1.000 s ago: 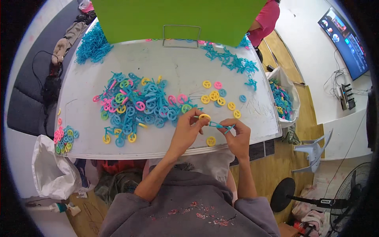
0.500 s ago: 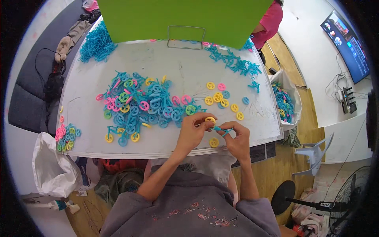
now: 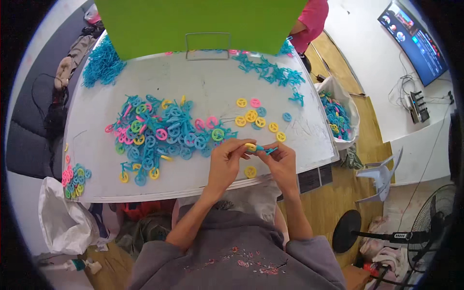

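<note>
Tabletop [image 3: 203, 77] — white, wide, spread ahead of the fingers and to either side of them; a green screen [image 3: 198, 19] stands at its far edge.

Main heap of plastic wheels [image 3: 159, 130] — blue, pink, yellow and green, lying loose ahead of the left hand's fingers and well to their left.

Heaps of blue frame pieces [image 3: 268, 70] — far ahead of the right hand's fingers; a second pile [image 3: 99, 65] far ahead and left.

White bag of mixed parts [image 3: 338, 116] — beside the tabletop's edge, right of the right hand's fingers.

Sorted wheels, yellow with a few pink and blue [image 3: 258, 116] — a short way ahead of both sets of fingers, apart from them.

Left hand [image 3: 226, 162] — fingers pinching a yellow wheel [image 3: 250, 146] by its rim, held just above the tabletop's near edge.

Right hand [image 3: 280, 162] — fingers pinched on a small blue axle piece [image 3: 266, 149], its tip touching the wheel.

Single yellow wheel [image 3: 250, 171] — on the tabletop just below the fingers, between the two hands.

Step judged in hand: seating the blue piece into the wheel's hub. The next move likely calls for keeping the two aligned and pressing them together squarely.
</note>
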`<state>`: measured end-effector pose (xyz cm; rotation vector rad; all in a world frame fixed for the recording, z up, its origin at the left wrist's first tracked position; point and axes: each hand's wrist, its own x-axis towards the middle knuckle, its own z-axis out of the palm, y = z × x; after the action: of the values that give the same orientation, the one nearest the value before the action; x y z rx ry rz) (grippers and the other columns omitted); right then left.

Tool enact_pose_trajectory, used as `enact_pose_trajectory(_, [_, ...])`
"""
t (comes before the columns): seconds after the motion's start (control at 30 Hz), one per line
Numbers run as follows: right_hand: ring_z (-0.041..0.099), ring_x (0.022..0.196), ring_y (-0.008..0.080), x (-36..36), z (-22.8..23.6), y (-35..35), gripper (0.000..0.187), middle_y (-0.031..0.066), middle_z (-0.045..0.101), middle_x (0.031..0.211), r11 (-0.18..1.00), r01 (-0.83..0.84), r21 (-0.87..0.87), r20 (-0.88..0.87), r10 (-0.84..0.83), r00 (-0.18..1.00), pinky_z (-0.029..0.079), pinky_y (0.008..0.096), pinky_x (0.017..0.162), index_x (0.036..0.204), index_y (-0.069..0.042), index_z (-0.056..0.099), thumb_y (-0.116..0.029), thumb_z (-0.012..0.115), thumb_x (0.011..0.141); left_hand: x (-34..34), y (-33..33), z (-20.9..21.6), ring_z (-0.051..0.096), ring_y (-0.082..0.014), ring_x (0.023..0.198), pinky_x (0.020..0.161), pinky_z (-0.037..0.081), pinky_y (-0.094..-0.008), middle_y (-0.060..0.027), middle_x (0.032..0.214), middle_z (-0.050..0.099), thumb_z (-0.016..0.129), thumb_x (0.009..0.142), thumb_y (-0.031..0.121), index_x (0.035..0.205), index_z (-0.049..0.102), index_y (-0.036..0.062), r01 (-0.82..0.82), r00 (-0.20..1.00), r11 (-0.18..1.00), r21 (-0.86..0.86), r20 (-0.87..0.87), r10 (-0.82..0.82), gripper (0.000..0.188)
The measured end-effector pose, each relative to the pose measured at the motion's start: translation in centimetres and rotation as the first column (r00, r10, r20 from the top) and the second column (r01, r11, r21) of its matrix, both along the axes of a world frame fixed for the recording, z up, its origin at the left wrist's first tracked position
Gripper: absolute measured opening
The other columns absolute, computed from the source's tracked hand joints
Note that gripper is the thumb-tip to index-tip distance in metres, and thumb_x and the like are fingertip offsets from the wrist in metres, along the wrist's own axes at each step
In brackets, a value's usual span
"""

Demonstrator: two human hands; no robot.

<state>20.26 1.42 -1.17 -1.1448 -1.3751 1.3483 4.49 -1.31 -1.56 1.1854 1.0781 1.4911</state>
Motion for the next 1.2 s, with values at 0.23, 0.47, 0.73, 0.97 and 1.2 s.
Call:
enact_pose_trajectory(0.23, [0.065,0.082,0.0142,-0.4,-1.3,0.1,0.009,0.0092,0.067,0.090,0.968,-0.113,-0.224,-0.219,0.063,0.974,0.053,0.0285,0.079,0.093,-0.001,0.061,-0.007,0.064,0.088,0.6,0.0,-0.7,0.064,-0.0148,0.069,0.063,0.053,-0.0259,-0.0092,0.085,0.065,0.049,0.090,-0.006,0.096,0.066,-0.0020,-0.179,0.982,0.983,0.038,-0.052,0.181,0.018])
enact_pose_trajectory(0.47, [0.063,0.083,0.0131,-0.7,-1.6,-0.2,0.018,0.0086,0.067,0.091,0.904,-0.219,-0.367,-0.448,0.035,0.893,0.053,0.0285,0.079,0.098,0.001,0.063,-0.014,0.066,0.088,0.9,-0.3,-0.4,0.065,-0.0196,0.068,0.061,0.052,-0.0276,-0.0114,0.081,0.063,0.048,0.081,-0.015,0.100,0.066,0.0003,-0.307,0.902,0.924,0.230,-0.241,0.359,0.030])
enact_pose_trajectory(0.73, [0.061,0.078,0.0108,-2.5,-0.8,-1.0,0.011,0.0094,0.068,0.083,0.984,0.121,0.128,0.000,-0.122,0.993,0.049,0.0245,0.072,0.090,0.004,0.065,-0.003,0.068,0.082,0.2,-0.5,-0.5,0.063,-0.0181,0.068,0.061,0.050,-0.0277,-0.0104,0.081,0.063,0.051,0.085,-0.009,0.100,0.066,0.0014,-0.319,0.885,0.934,0.161,-0.302,0.354,0.023])
enact_pose_trajectory(0.97, [0.062,0.081,0.0123,-1.2,0.6,-0.1,0.011,0.0084,0.066,0.085,0.973,0.000,0.230,0.203,-0.048,0.978,0.051,0.0260,0.077,0.088,0.004,0.063,0.004,0.069,0.079,-0.1,-0.6,1.4,0.061,-0.0137,0.073,0.064,0.050,-0.0248,-0.0059,0.083,0.060,0.056,0.085,-0.006,0.101,0.065,0.0014,-0.168,0.977,0.984,0.064,-0.121,0.175,0.020])
enact_pose_trajectory(1.2, [0.062,0.083,0.0140,-0.1,2.4,-0.2,0.029,0.0090,0.063,0.107,0.975,-0.220,-0.015,-0.145,0.216,0.966,0.049,0.0251,0.074,0.109,0.003,0.062,0.000,0.066,0.080,-1.6,-0.6,1.1,0.058,-0.0106,0.075,0.068,0.050,-0.0242,-0.0035,0.086,0.059,0.055,0.089,0.001,0.121,0.058,0.0039,0.011,0.994,0.986,-0.164,0.113,0.007,0.032])
